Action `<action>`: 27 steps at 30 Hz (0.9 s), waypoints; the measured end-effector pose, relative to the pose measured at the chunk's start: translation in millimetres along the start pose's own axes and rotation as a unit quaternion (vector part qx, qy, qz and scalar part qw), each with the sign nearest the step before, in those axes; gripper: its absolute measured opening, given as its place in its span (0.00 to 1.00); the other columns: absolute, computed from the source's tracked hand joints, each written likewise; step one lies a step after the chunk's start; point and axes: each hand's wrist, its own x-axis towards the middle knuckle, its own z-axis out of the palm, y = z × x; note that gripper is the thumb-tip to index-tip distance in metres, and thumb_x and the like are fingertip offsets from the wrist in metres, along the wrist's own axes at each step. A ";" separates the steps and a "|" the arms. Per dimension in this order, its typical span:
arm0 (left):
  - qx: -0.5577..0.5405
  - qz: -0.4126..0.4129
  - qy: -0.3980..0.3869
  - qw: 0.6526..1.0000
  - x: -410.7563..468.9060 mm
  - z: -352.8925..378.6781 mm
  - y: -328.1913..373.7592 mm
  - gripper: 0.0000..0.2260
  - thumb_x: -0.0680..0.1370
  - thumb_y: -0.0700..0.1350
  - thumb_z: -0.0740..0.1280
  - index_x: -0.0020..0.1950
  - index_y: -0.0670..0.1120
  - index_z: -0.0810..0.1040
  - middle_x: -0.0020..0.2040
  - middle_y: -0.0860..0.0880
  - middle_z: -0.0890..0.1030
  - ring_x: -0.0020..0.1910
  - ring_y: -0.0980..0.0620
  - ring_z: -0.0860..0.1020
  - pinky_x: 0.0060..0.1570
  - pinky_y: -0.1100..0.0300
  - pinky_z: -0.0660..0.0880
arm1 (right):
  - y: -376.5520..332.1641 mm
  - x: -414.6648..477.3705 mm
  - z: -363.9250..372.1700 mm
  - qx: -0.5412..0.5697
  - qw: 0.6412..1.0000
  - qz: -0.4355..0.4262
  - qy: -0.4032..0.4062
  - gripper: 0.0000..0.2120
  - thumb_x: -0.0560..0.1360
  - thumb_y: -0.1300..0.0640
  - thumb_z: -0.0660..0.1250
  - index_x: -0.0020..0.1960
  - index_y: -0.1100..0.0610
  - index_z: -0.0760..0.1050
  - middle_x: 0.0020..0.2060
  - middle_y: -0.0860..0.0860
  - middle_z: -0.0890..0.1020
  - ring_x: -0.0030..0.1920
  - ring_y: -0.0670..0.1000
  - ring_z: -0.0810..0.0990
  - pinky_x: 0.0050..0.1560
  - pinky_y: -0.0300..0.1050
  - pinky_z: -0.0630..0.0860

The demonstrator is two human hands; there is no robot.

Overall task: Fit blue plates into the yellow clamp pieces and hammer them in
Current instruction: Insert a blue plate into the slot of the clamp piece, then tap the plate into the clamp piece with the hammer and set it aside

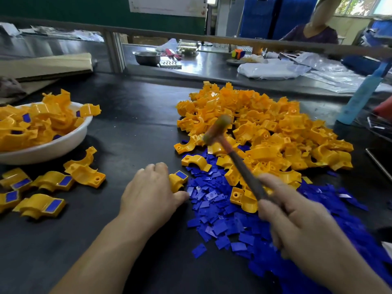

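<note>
My left hand (149,193) holds a yellow clamp piece (177,179) down on the black table; a blue plate sits in its upper end. My right hand (297,221) grips the handle of a small mallet (217,130), whose blurred head is raised above the clamp piece, over the near edge of the heap. A big heap of yellow clamp pieces (265,128) lies ahead on the right. Loose blue plates (220,213) are spread in front of it and under my right hand.
A white bowl (55,148) at the left holds several clamp pieces with plates fitted. More fitted pieces (40,205) lie on the table in front of it. Cardboard lies at the far left. A person sits behind the far bench, which carries a metal bowl (147,57) and plastic bags.
</note>
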 end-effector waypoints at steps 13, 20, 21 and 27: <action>-0.016 0.046 -0.008 0.999 3.5 -4.5 -10.1 0.13 0.73 0.55 0.69 0.54 0.52 0.74 0.52 0.52 0.76 0.52 0.50 0.75 0.41 0.57 0.68 | 5.3 3.9 23.0 -0.148 0.984 -0.065 -0.069 0.19 0.79 0.46 0.58 0.66 0.31 0.57 0.51 0.36 0.78 0.50 0.38 0.76 0.51 0.34 0.74; -0.028 0.052 0.011 0.998 5.1 0.1 -11.3 0.13 0.73 0.54 0.69 0.54 0.50 0.75 0.53 0.51 0.77 0.53 0.48 0.75 0.42 0.57 0.67 | 0.2 6.9 28.2 -0.151 0.984 -0.096 -0.008 0.21 0.78 0.46 0.59 0.65 0.27 0.56 0.45 0.33 0.75 0.49 0.34 0.73 0.47 0.28 0.71; -0.026 0.052 0.009 0.998 5.7 0.4 -11.3 0.13 0.74 0.54 0.69 0.54 0.50 0.75 0.54 0.51 0.77 0.53 0.49 0.75 0.42 0.58 0.67 | -1.5 8.5 31.0 -0.162 0.982 -0.100 -0.010 0.22 0.79 0.46 0.58 0.69 0.31 0.56 0.49 0.34 0.76 0.50 0.37 0.74 0.49 0.31 0.72; -0.023 0.051 0.001 0.998 5.5 0.0 -11.7 0.15 0.73 0.56 0.70 0.55 0.51 0.74 0.54 0.51 0.76 0.54 0.49 0.75 0.42 0.58 0.66 | -3.1 15.8 25.9 -0.196 0.976 -0.090 -0.029 0.23 0.79 0.46 0.58 0.71 0.35 0.58 0.51 0.34 0.76 0.49 0.37 0.74 0.48 0.30 0.71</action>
